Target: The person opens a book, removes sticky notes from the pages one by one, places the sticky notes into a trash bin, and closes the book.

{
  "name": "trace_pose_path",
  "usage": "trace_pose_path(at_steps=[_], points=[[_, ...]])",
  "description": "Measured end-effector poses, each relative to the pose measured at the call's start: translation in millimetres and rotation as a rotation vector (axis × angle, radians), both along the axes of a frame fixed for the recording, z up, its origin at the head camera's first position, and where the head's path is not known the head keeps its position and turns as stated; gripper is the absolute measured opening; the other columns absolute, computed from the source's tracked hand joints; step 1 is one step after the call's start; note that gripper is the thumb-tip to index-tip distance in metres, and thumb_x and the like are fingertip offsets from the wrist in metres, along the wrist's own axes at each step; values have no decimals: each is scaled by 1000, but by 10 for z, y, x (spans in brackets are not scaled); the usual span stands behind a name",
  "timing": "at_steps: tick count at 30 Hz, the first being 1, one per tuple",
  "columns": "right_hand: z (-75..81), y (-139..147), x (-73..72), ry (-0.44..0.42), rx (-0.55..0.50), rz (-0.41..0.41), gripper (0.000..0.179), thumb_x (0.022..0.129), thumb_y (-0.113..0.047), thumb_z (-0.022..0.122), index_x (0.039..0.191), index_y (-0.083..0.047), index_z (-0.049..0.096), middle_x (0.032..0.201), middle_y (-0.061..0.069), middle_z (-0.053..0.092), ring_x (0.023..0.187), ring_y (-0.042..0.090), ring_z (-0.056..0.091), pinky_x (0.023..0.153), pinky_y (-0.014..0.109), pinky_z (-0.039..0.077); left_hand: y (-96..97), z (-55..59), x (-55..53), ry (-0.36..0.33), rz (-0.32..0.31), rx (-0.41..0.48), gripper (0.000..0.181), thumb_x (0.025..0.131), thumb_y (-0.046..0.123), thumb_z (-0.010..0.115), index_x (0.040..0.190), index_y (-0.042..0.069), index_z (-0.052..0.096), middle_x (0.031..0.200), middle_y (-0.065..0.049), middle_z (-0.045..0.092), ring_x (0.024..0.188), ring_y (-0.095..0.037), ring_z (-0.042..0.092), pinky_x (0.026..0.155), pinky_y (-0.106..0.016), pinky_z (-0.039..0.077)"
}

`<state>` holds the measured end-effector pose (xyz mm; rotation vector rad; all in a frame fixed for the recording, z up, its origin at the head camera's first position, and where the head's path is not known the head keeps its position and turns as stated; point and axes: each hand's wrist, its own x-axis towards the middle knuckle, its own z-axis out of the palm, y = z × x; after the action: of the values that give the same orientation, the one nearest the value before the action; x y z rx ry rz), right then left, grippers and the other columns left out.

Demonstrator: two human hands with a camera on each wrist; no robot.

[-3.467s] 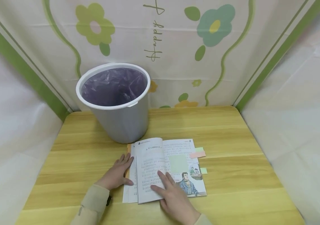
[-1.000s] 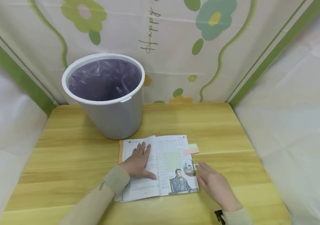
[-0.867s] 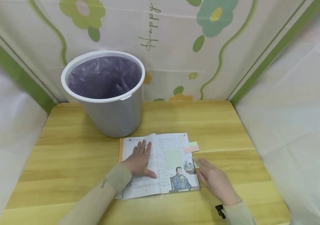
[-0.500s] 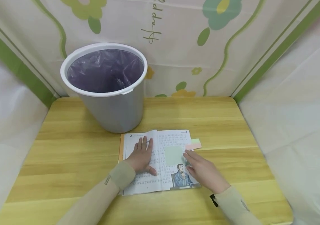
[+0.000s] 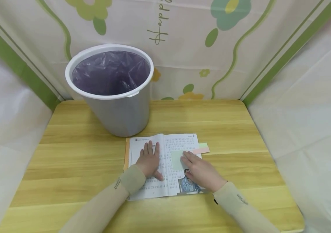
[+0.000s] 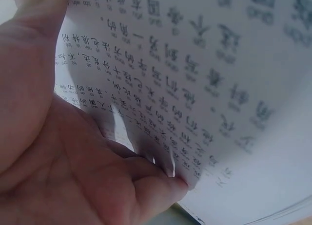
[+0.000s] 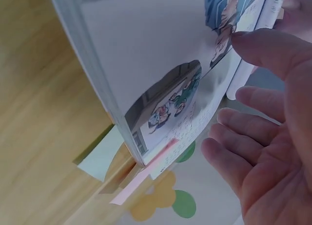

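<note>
Head: Chinese-txt bk (image 5: 168, 163), "Happ…" bkdrop (image 5: 184, 51)

The illustrated book (image 5: 167, 165) lies open on the table (image 5: 235, 139), a pale green square note (image 5: 176, 160) on its right-hand page.

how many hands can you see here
2: the left hand lies spread on the left half of the open book, and the right hand is over its right half.
</note>
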<state>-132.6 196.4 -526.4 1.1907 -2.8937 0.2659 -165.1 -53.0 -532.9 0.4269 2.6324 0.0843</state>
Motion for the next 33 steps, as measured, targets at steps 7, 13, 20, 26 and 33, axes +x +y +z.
trace_pose_path(at_steps=[7,13,20,26,33], points=[[-3,-34,-42,12,43,16,59,83,-19,79,134,2,59,143,25,50,130,37,50,101,44,46,-3,40,2,-17,9,-1,152,47,68,78,156,-2,-1,156,-36,-5,145,-51,0,116,-57,17],[-4,-100,-49,26,63,26,52,84,-5,70,134,2,59,141,24,52,128,36,53,100,42,47,-7,49,-6,-16,7,-16,151,49,69,77,156,-3,-1,156,-36,-4,145,-51,0,116,-56,17],[-6,-154,-31,54,124,38,58,78,5,73,133,2,59,139,24,53,125,35,55,97,39,50,-2,99,21,-28,16,-10,150,50,68,78,156,-2,-2,157,-35,-5,146,-49,0,116,-55,17],[-46,-154,-12,58,129,24,58,78,5,75,133,1,59,139,24,54,124,35,56,92,38,53,3,108,36,-39,23,5,150,51,67,78,157,-1,-3,157,-34,-6,146,-49,-2,116,-55,16],[-70,-156,-2,81,128,-1,49,83,2,71,131,0,62,137,21,56,121,32,59,85,33,56,-6,129,67,-44,24,34,148,52,66,78,157,-1,-3,158,-33,-7,146,-48,-3,117,-55,15]])
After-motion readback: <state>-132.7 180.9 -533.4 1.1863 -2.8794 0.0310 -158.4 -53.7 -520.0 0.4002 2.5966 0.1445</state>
